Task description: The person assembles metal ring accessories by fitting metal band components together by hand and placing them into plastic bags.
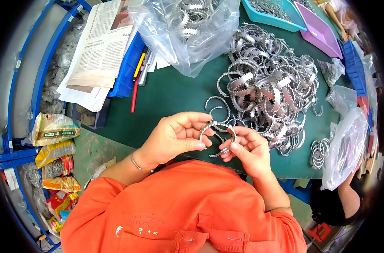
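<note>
A toothed silver metal ring (pixel 217 124), shaped like an open C, is held up between both hands in front of my chest. The thumb and fingers of my left hand (pixel 175 134) close on its left side. On its right side, my right hand (pixel 252 152) pinches it with thumb and fingertips. Just beyond the hands, a few similar loose rings (pixel 219 98) lie on the green tabletop (pixel 170 95). A big heap of toothed metal rings (pixel 272 84) spreads from there to the right and back.
A plastic bag (pixel 192 50) of rings stands at the back. Newspaper (pixel 101 50), a blue tray (pixel 128 67) and a red pen (pixel 134 97) are left. Turquoise (pixel 280 23) and purple bins (pixel 325 38) sit back right. A small ring stack (pixel 320 153) lies near another person's arm (pixel 350 196).
</note>
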A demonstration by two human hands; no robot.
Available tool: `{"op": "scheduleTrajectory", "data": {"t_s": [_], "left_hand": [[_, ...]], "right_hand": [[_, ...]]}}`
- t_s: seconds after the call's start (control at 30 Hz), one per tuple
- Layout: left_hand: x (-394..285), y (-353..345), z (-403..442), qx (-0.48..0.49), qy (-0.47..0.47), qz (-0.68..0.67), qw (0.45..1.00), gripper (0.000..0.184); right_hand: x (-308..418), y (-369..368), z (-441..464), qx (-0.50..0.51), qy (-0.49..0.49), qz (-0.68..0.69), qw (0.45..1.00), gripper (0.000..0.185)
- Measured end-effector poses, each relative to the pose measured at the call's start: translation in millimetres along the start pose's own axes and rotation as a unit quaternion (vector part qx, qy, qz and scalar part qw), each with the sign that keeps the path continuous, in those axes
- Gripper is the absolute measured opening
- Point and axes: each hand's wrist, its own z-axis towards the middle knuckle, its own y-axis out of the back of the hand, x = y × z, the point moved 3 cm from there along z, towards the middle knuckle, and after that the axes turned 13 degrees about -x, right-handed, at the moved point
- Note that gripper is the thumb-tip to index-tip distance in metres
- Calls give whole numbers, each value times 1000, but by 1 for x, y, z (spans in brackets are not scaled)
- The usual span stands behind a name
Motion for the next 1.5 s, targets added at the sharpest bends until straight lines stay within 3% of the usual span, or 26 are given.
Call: {"op": "scheduleTrajectory", "data": {"t_s": [0.1, 0.17, 0.3, 0.57, 0.7, 0.77, 0.93, 1.07, 1.13, 1.2, 1.33, 1.43, 1.5], "left_hand": [[4, -2, -4, -26, -39, -7, 999, 39], [10, 0, -7, -71, 3, 27, 997, 30], [34, -5, -11, -104, -1, 70, 992, 25], [55, -15, -28, -82, -49, 40, 995, 19], [55, -22, -30, -69, -112, 53, 990, 23], [53, -32, -29, -26, -203, 83, 975, 29], [47, -51, -17, -7, -225, 98, 969, 33], [54, -56, -8, -22, -236, 101, 966, 32], [55, -51, -6, -32, -226, 173, 958, 30], [57, -50, -7, -36, -196, 173, 965, 27], [56, -44, -13, -47, -143, 120, 981, 25], [56, -37, -13, -64, -107, 68, 990, 26], [57, -32, -11, -72, -127, 44, 988, 29]], "right_hand": [[-4, 3, -7, -14, 14, -11, 1000, 22], [-10, 5, -14, -19, 18, -9, 1000, 20], [-16, 14, -23, -45, 29, -20, 998, 19], [-28, 25, -39, -85, 150, -79, 982, 20], [-35, 31, -41, -79, 91, -36, 992, 21], [-35, 36, -41, -56, 68, -14, 996, 22], [-33, 58, -38, -52, 81, 8, 995, 21], [-21, 70, -42, -90, 153, -8, 984, 23], [-14, 71, -44, -87, 241, -96, 962, 22], [-13, 69, -46, -104, 253, -117, 955, 22], [-6, 60, -45, -98, 338, -218, 910, 25], [1, 51, -42, -65, 471, -306, 824, 30], [2, 46, -39, -65, 467, -289, 833, 30]]}}
